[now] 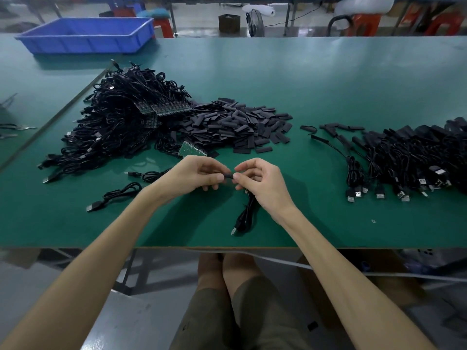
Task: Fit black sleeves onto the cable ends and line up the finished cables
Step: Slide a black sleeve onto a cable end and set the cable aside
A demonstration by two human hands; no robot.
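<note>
— Surroundings?
— I log tangled cables (121, 122) heaped at my left, sleeve pile (240, 127) touching them, finished cables (409, 157) rowed at right, blue bin (83, 34) far back.
— Grip?
— My left hand (194, 175) and right hand (262, 180) pinch one sleeve (228, 176) between fingertips, above the table (328, 84) — its cable (246, 213) hangs below my right hand, plug (233, 231) resting on the table.

The person wears dark olive-brown shorts (252, 314), with left hand (194, 175), right hand (262, 181), forearms (108, 243) and knees (235, 266) bare.
</note>
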